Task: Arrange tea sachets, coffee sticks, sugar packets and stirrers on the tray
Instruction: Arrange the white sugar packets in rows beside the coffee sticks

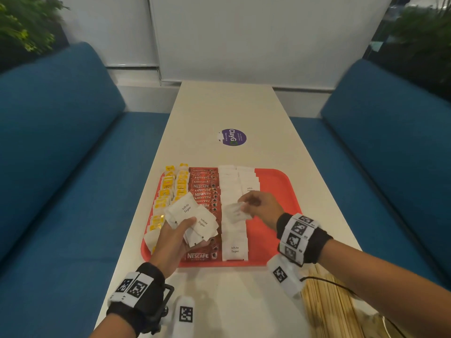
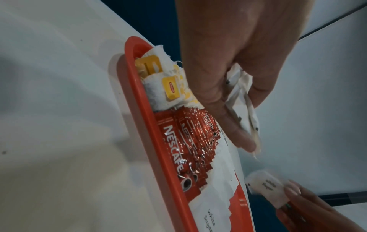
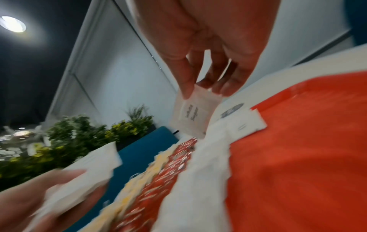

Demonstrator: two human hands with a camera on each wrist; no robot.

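A red tray [image 1: 275, 181] lies on the white table. It holds rows of yellow-tagged tea sachets [image 1: 168, 191], red Nescafe coffee sticks [image 1: 203, 186] and white sugar packets [image 1: 230, 189]. My left hand [image 1: 178, 230] grips a fanned bundle of sugar packets [image 1: 192, 215] above the tray's left half; the same bundle [image 2: 244, 100] shows in the left wrist view. My right hand [image 1: 253, 203] pinches one sugar packet [image 1: 235, 212] over the sugar rows, the packet [image 3: 195, 116] hanging from thumb and fingers. Wooden stirrers [image 1: 324, 306] lie on the table at the near right, under my right forearm.
The tray's right part [image 3: 298, 149] shows bare red. A round purple sticker [image 1: 232, 137] sits on the table beyond the tray. Blue sofas [image 1: 61, 142] flank the table on both sides, with plants [image 1: 22, 28] behind them.
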